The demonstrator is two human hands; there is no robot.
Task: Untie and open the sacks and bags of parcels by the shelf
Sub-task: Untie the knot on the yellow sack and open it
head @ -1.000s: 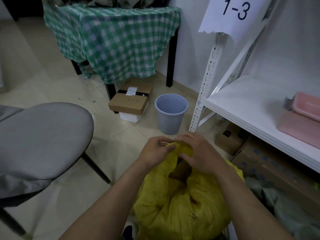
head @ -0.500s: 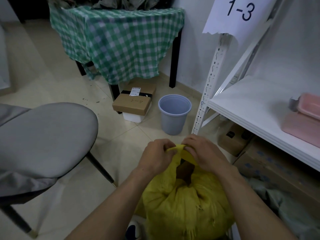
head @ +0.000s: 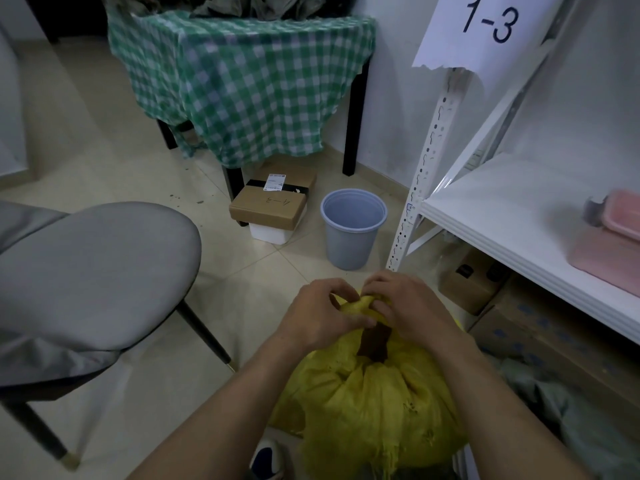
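A yellow sack [head: 374, 403] stands on the floor [head: 104, 174] in the near middle, just left of the white shelf [head: 502, 216]. Its top is gathered into a tight neck [head: 360, 303], with a dark brown band [head: 375, 344] showing below the gather. Both hands are together at that neck. The left hand [head: 318, 317] grips it from the left with curled fingers, its thumb lying across the gathered cloth. The right hand [head: 412, 310] pinches it from the right, fingertips bent into the folds. The two hands sit just beside each other, almost touching. The cloth of the sack is frayed, with loose threads at its near edge.

A grey chair [head: 97, 268] fills the left side. Farther off, a bench [head: 356, 116] with dark legs is draped in a green checked cloth [head: 249, 81]. Under its near edge a brown box [head: 273, 206] lies on top of a white box [head: 268, 233]. Just right of these stands a grey bin [head: 351, 230], near the shelf post. A paper sign [head: 491, 26] reading "1-3" hangs at the top of that post. A pink container [head: 620, 220] rests on the shelf board at far right. Cardboard cartons [head: 467, 282] are stowed under the board. A grey-green heap [head: 571, 410], bag or cloth I cannot tell, lies right of the sack. The toe of a shoe [head: 266, 460] shows at the sack's near left.
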